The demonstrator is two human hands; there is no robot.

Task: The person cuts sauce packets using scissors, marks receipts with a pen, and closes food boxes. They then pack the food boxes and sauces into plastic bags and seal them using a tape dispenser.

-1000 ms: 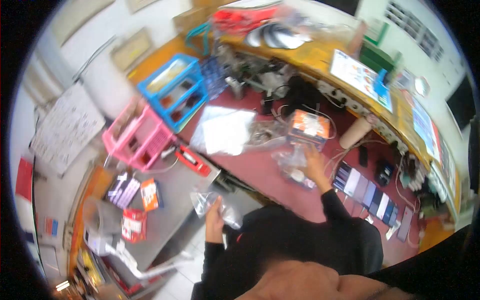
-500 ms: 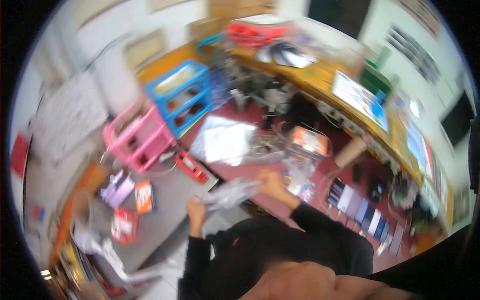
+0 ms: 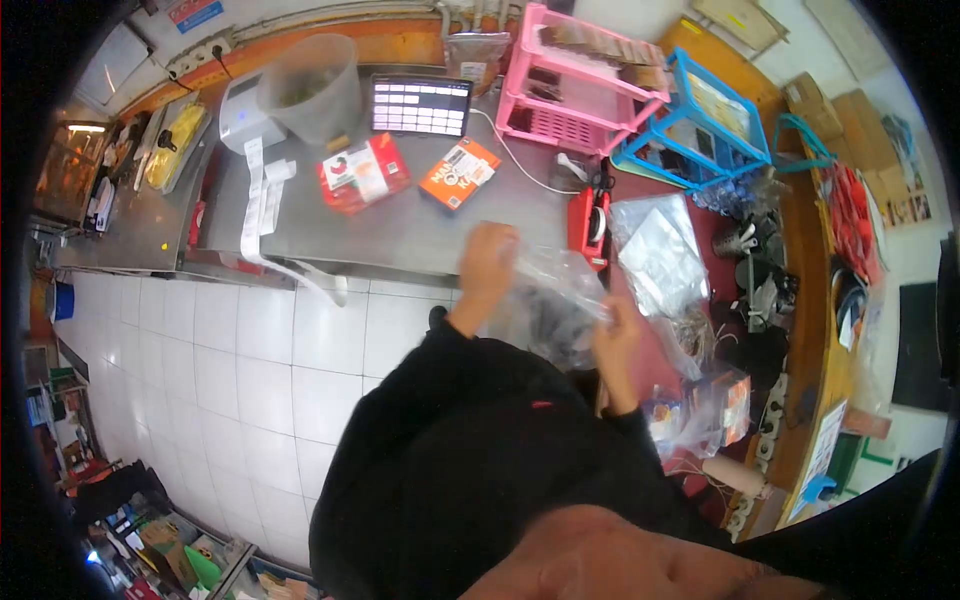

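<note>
A clear plastic bag (image 3: 560, 300) hangs between my two hands, in front of the metal table's edge. My left hand (image 3: 487, 268) is closed on the bag's upper left side. At the other end of its rim, my right hand (image 3: 617, 342) pinches it. Both hands are somewhat blurred, and I cannot make out anything inside the bag. Just beyond it lies a red tape dispenser (image 3: 590, 225). Further left on the table are an orange box (image 3: 460, 172) and a red-and-white package (image 3: 365, 173).
A tablet (image 3: 421, 106), a translucent bucket (image 3: 315, 92) and a label printer (image 3: 247, 112) trailing a paper strip (image 3: 256, 215) stand at the back. Pink shelves (image 3: 575, 110) and blue shelves (image 3: 695, 135) rise behind. Silvery plastic sheets (image 3: 662, 255) lie to the right.
My view has swung left, bringing the printer, tablet and tiled floor into sight. Both hands still hold the bag, which now hangs more spread out between them.
</note>
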